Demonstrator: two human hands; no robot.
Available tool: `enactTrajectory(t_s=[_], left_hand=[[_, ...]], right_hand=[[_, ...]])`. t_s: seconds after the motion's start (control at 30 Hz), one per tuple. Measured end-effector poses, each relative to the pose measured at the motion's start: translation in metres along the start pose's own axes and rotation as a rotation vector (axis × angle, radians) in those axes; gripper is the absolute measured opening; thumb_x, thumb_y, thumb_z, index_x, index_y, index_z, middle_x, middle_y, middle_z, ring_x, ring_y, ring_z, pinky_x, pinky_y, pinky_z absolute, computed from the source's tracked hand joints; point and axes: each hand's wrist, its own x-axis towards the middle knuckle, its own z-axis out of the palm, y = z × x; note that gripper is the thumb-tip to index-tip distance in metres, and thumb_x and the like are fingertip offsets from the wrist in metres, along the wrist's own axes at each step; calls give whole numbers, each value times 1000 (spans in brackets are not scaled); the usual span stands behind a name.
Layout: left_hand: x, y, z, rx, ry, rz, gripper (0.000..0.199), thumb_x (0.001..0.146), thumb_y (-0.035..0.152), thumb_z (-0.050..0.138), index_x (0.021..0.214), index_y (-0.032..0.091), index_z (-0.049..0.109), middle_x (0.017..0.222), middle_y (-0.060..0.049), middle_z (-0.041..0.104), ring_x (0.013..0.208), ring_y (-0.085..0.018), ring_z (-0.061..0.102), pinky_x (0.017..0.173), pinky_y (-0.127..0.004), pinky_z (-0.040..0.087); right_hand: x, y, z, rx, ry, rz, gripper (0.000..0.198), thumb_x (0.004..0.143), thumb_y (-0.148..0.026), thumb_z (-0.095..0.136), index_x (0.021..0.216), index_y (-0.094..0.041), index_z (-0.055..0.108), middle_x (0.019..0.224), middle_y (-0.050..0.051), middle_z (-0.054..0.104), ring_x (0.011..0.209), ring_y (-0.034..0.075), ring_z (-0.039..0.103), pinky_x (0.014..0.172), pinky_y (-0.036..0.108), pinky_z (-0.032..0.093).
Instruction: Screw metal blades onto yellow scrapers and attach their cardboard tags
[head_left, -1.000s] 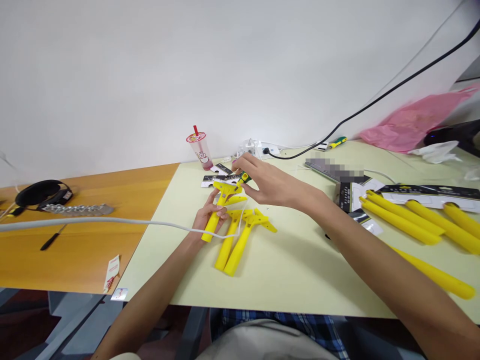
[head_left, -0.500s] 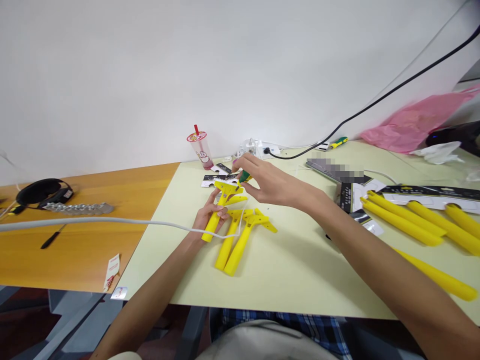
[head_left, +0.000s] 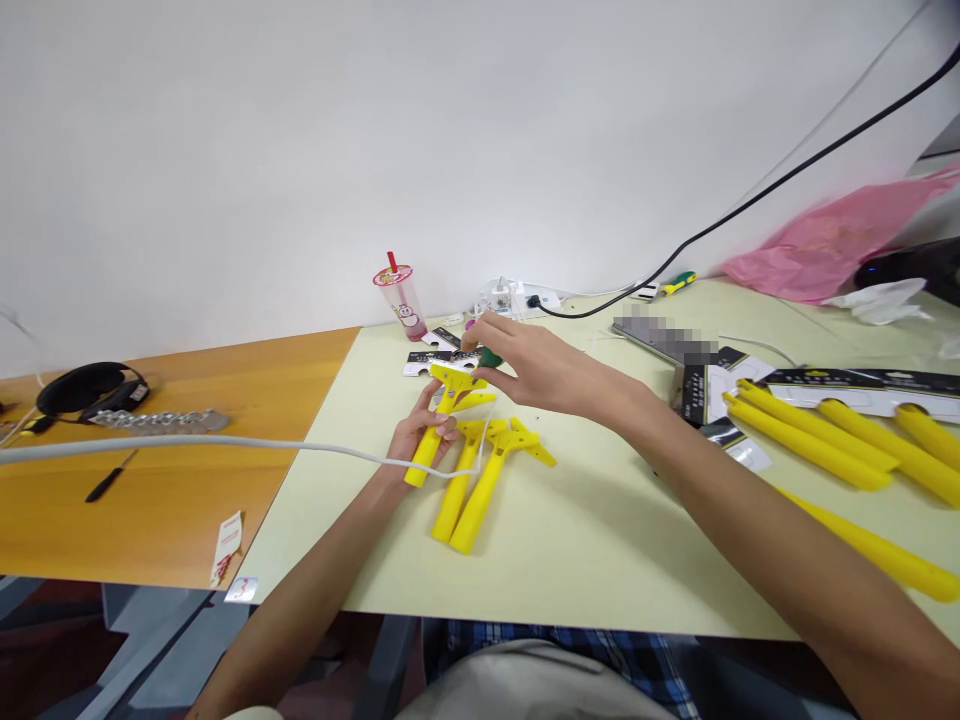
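Left hand (head_left: pixel 424 436) grips yellow tool (head_left: pixel 445 400); right hand (head_left: pixel 536 365), just beyond, pinches green handle (head_left: pixel 490 357), its yellow stripe rotated away: turning continues.

A plain white wall (head_left: pixel 300 150) spans ten to two o'clock. Below, a pale surface (head_left: pixel 600 590) adjoins an orange wood-grained tabletop (head_left: pixel 255 380) at nine; grey furniture parts (head_left: pixel 161 640) show near eight.

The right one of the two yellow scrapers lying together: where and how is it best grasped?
Probably by the middle of its handle, from above and the right: this part is long and straight, and the other scraper lies close on its left.
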Motion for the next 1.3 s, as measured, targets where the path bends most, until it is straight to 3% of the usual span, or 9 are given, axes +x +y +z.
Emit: enactTrajectory(t_s=[0.17,0.37,0.47,0.63,0.73,0.93,1.07,1.17,1.3], left_hand=[[0,0,2,9,8,1,74,68,0,74,136,29,65,103,-1,70,54,-2,45,59,-22,43],[0,0,1,11,12,28,79,69,0,73,140,31,64,99,1,68,55,-2,47,59,-20,44],[0,0,0,10,17,30,76,70,0,72,139,32,65,101,0,68,56,-3,47,59,-20,45],[1,0,-2,6,20,26,74,68,0,73,135,30,65,89,3,64,55,-4,47,59,-20,44],[2,0,-2,17,14,19,77,68,1,73,139,30,63,94,1,65,55,-3,45,59,-20,44],[0,1,0,18,19,34,83,69,1,73,146,32,61,106,-2,70,56,-2,47,60,-19,46],[-1,1,2,22,16,43,84,69,1,73,146,32,62,107,-2,70,55,-2,46,59,-20,45],[-1,1,1,15,19,33,82,69,0,72,144,32,63,108,-3,70,56,-3,47,59,-21,46],[0,1,0,4,26,21,79,69,-1,72,141,30,64,115,-5,72,55,-3,46,59,-21,44]], right_hand=[[-2,4,0,-87,17,105,20,110,-36,58,126,-24,56,123,12,71,99,28,67,81,38,47],[-5,5,-5,-3,-28,26,36,98,-16,58,133,-23,52,127,13,67,109,29,66,88,39,51],[-3,0,-4,-30,-34,35,35,100,-15,56,134,-22,53,130,14,69,106,29,67,86,40,51],[1,-3,-2,-177,-61,146,22,110,-32,57,129,-22,56,128,16,75,98,31,70,76,39,47],[1,-1,-3,-248,-53,220,27,112,-44,57,128,-22,54,115,14,78,92,31,70,70,37,43],[-4,5,-5,-151,-43,146,32,100,-25,62,130,-23,51,130,15,72,99,29,69,72,35,44],[-2,3,-1,-72,-26,71,23,104,-21,57,126,-25,56,126,10,75,101,27,69,78,36,45],[0,1,0,-179,-45,140,17,108,-31,60,124,-24,59,122,11,77,97,29,70,74,36,42],[-1,2,-3,-264,-49,232,28,110,-43,60,129,-23,55,114,12,79,92,30,70,69,35,39]])
